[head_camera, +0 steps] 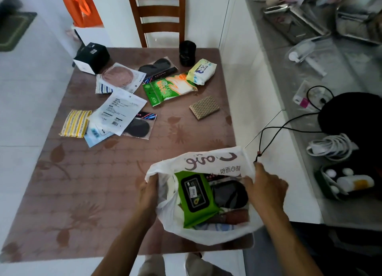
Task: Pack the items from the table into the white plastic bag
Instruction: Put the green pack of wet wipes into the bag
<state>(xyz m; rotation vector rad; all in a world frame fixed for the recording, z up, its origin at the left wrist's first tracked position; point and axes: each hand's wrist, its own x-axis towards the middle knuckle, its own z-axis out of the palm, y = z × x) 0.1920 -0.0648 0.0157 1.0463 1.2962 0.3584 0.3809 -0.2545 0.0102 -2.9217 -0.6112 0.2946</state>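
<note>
Head view looks down on a brown leaf-patterned tabletop [86,193] where a white plastic bag [208,232] sits at the near edge, its mouth held open by both hands. The left hand [147,195] grips the left rim of the bag, its fingers [154,179] curled together over the plastic. The right hand [265,188] pinches the far right rim, the fingers [249,181] clamped on the printed flap of the bag. Inside the bag lie a green wet-wipes pack [195,197] with a black lid, tilted, and just beside it on the right a dark eye mask in clear wrap [230,193]; other things sit beneath them, too hidden to tell. Farther back on the tabletop, well apart from the bag, lie loose items: a yellow striped cloth pack [75,123] at the left, touching a white flat packet [118,110] that overlaps another dark eye mask packet [138,127]; a green glove package [169,87] near the middle, with a tissue pack [201,71] resting against its far right corner; a tan textured pad [204,107] lying alone to the right; a black cylinder [187,52] standing upright at the far edge; and a black-and-white box [91,57] at the far left corner. A wooden chair [159,13] stands beyond the tabletop.
</note>
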